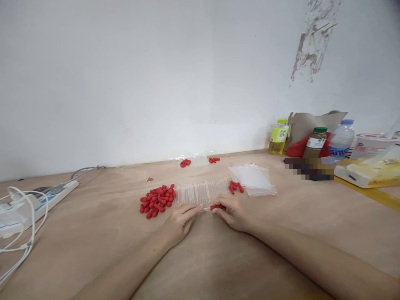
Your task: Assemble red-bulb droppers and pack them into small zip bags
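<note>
My right hand (pixel 230 212) pinches a red rubber dropper bulb (pixel 216 207) between thumb and fingers, its end pointing left. My left hand (pixel 183 217) is closed on a thin clear tube (pixel 205 209), which reaches across to the bulb. Whether the tube sits inside the bulb I cannot tell. Just behind both hands lies a row of clear tubes (pixel 200 192), side by side. A heap of red bulbs (pixel 158 200) is left of the row. A few loose red bulbs (pixel 236 187) lie at its right end.
Clear plastic bags (pixel 252 180) lie right of the row. By the wall are more bagged red bulbs (pixel 185 163). A power strip (pixel 56 202) with white cables (pixel 32 225) is at left. Bottles (pixel 315 143), a grey bag (pixel 296 125) and a tub (pixel 371 146) stand at right.
</note>
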`<state>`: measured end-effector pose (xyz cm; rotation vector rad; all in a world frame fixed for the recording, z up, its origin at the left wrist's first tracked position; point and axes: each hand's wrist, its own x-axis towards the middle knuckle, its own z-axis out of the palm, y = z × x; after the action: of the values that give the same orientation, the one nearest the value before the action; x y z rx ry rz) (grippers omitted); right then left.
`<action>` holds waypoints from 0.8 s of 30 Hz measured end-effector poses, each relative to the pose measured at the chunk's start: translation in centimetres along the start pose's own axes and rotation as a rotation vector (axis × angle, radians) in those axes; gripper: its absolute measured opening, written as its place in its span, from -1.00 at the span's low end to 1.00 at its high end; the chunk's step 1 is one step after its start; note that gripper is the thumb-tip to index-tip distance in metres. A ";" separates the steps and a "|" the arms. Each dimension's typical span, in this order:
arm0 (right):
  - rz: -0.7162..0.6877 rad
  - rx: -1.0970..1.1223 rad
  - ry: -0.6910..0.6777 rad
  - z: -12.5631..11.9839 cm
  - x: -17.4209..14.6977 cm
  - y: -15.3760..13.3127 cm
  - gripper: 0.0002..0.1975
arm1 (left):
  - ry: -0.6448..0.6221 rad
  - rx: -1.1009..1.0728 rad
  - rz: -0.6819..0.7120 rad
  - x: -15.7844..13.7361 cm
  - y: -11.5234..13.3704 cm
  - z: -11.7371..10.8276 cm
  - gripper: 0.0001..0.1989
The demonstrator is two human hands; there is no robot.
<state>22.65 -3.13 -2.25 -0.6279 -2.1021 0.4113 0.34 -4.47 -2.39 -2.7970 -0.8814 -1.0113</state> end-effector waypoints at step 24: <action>-0.112 -0.360 -0.217 -0.7 0.7 -1.2 -0.79 | 0.003 0.052 0.027 1.0 1.3 0.2 -0.76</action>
<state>22.55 -3.66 -0.77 -0.6904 -2.4318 0.0360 1.77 -4.98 -1.77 -2.7560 -0.8551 -0.9743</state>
